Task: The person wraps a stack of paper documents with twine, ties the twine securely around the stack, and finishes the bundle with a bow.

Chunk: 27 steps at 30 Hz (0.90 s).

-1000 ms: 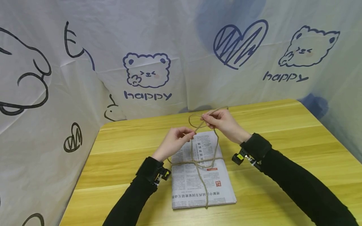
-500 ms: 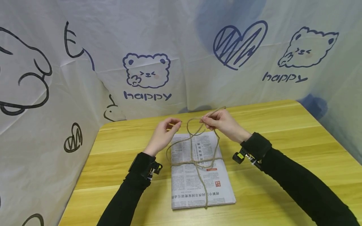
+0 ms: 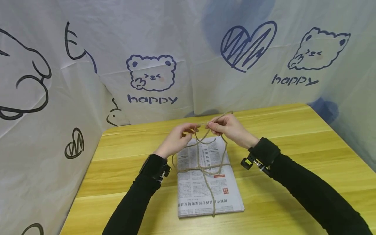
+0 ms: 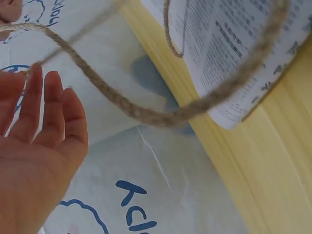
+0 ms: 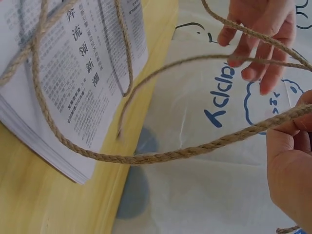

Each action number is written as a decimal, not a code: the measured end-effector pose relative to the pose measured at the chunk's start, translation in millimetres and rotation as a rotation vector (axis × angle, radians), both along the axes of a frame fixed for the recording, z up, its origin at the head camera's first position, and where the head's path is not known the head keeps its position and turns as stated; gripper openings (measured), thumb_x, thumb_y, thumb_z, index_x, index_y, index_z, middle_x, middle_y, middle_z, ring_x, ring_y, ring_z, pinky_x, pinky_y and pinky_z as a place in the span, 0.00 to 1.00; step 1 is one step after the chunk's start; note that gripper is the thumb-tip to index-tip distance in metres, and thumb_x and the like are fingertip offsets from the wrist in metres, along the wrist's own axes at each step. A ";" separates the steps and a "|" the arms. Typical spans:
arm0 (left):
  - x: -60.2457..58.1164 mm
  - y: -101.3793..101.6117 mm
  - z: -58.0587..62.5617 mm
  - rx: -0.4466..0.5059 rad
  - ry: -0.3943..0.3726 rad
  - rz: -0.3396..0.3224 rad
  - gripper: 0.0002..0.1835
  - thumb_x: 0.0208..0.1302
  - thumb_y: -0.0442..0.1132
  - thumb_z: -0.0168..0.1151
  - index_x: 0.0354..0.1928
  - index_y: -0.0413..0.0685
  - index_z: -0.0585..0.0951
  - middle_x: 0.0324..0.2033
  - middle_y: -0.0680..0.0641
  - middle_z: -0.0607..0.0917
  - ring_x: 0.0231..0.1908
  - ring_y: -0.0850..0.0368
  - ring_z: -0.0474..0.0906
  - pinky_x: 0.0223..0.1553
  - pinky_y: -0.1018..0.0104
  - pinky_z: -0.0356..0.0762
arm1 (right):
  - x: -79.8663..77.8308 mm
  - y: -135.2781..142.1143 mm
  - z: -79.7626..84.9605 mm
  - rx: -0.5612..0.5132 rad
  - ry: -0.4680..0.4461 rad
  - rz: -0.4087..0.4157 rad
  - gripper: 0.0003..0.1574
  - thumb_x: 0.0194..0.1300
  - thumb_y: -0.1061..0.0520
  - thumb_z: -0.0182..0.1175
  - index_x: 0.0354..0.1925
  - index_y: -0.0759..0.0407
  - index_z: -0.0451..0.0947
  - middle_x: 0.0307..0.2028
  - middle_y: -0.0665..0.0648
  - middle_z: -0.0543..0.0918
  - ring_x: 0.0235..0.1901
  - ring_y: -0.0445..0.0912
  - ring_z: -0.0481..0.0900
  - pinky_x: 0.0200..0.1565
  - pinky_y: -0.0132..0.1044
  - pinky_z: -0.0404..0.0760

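A yellow wood-grain table (image 3: pixel 123 143) stretches well out to the left of the left fingers, up to a white cloth wall with blue and black drawings (image 3: pixel 97 94). The left hand (image 3: pixel 176 140) has its fingers loosely bent and apart beside a raised loop; I cannot tell whether they touch it. Below and nearer the person than both hands' fingers lies a flat rectangular stack of printed newspaper (image 3: pixel 191 195), crossed by light-brown twisted twine (image 5: pixel 170 155). The stack's far edge sits just below the fingers. The right hand (image 3: pixel 233 132) pinches the twine between thumb and forefinger. The table's back edge runs close beyond those fingers; tabletop spreads widely to their right.
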<state>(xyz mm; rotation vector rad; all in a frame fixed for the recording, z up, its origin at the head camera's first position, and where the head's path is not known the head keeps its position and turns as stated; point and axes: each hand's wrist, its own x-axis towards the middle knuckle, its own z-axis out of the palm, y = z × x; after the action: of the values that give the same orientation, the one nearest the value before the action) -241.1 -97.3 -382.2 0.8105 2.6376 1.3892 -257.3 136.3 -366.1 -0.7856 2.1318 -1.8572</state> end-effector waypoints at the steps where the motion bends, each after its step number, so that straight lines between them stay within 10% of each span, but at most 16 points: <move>1: 0.2 0.2 0.5 0.005 -0.017 -0.017 0.19 0.67 0.30 0.49 0.59 0.46 0.74 0.48 0.45 0.80 0.50 0.54 0.75 0.51 0.55 0.73 | 0.0 0.2 -0.2 0.007 0.003 -0.007 0.19 0.69 0.57 0.55 0.42 0.76 0.78 0.23 0.58 0.74 0.23 0.45 0.69 0.26 0.32 0.69; 14: 0.7 -24.1 7.4 -0.048 -0.023 0.024 0.13 0.71 0.42 0.52 0.49 0.45 0.82 0.36 0.47 0.84 0.38 0.52 0.79 0.41 0.58 0.77 | -2.5 7.0 -5.9 0.065 0.067 -0.037 0.17 0.69 0.55 0.56 0.41 0.69 0.82 0.26 0.69 0.77 0.22 0.48 0.70 0.24 0.35 0.71; 27: 12.1 -43.1 61.3 -0.059 0.047 0.126 0.12 0.70 0.45 0.55 0.44 0.48 0.84 0.32 0.47 0.83 0.33 0.57 0.78 0.37 0.62 0.79 | 1.8 1.6 9.2 0.131 0.150 -0.073 0.14 0.69 0.59 0.55 0.42 0.67 0.82 0.22 0.58 0.76 0.19 0.43 0.68 0.20 0.30 0.64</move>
<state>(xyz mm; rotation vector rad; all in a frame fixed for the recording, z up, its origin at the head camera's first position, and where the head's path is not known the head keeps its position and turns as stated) -229.0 -140.5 -320.8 0.6900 2.7947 1.3281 -255.4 137.9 -356.9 -0.8520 2.3767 -1.7207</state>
